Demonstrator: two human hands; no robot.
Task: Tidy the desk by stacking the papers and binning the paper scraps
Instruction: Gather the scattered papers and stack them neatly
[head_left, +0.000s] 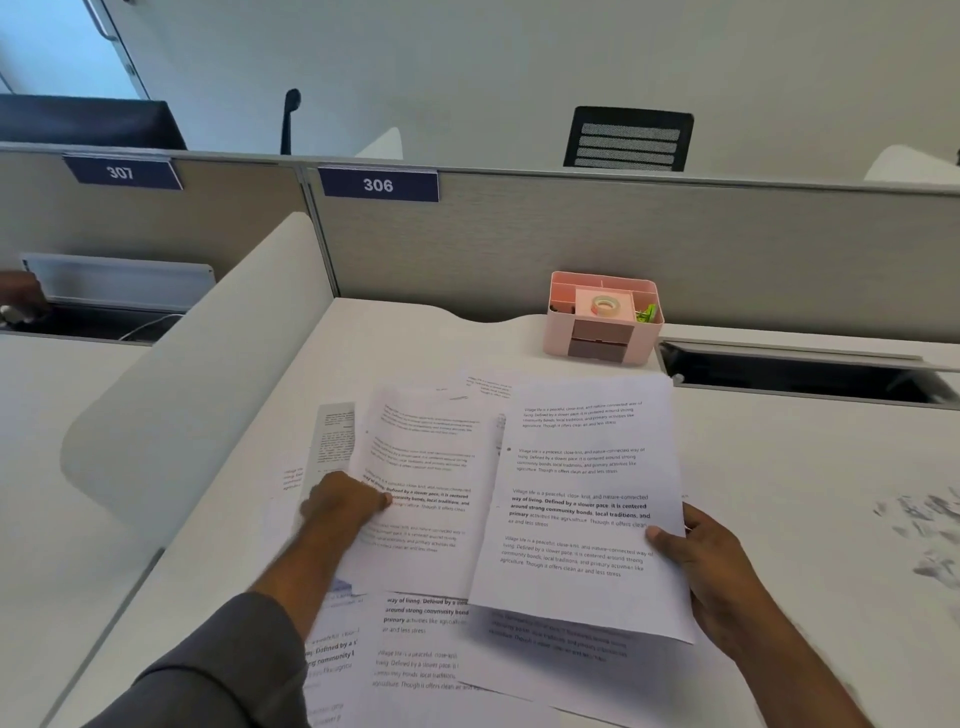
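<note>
Head view: smooth white worktop (779, 493), matte. Flat printed papers (415, 639) fanned at centre, overlapping. Left hand (345, 506) grip pinching thin sheet (431, 483) by edge; right hand (711, 569) grip clamped on crisp sheet (582, 499), thumb on top. Shredded scraps (930, 530) far right. Boxy pink plastic organiser (602, 317) behind, tape roll (605, 305) inside.

An open-plan office, seen at one numbered workstation. Grey fabric partitions (623, 244) separate the places and carry blue number plates reading 306 (378, 185) and 307 (120, 172). A white curved side screen (208, 364) divides this white surface (805, 467) from the neighbouring one. A black mesh-backed office chair (628, 139) stands beyond the partition. A pink desk organiser (602, 318) with a roll of tape (607, 305) sits at the back, beside an open cable tray (800, 371). Printed sheets (582, 499) cover the surface.
</note>
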